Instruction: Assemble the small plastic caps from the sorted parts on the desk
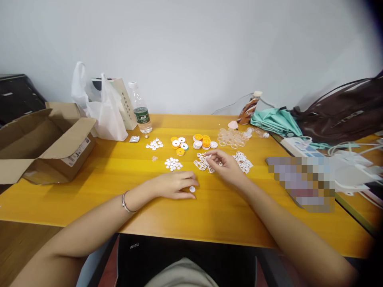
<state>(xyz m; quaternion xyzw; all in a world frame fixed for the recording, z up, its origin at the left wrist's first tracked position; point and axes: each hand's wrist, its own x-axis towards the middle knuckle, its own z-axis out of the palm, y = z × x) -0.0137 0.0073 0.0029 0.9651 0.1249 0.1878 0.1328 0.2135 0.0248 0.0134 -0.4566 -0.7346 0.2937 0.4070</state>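
We log both hands mid-desk (89, 187), nearer the front edge than the wall edge. L hand (173, 185) lies palm down, fingers loosely curled; a small white disc (192, 189) sits at its fingertips, touching or nearly so — can't tell if pinched, view too small. R hand (227, 165) reaches into the pile of white lacy rings (201, 163), thumb & forefinger closed together on one ring, we think.

Second batch of the same rings (243, 162) lies just right of the R hand. Small white buttons (173, 164) sit in a cluster ahead of the L hand, another white cluster (154, 144) further back. Orange & white spools (179, 145) and a second stack (204, 141) sit w/ clear rings (233, 138) toward the back edge.

Cardboard box (44, 143) open at left edge; water bottle (141, 109) and plastic bag (104, 113) at back left. Brown bag (344, 113) at right.
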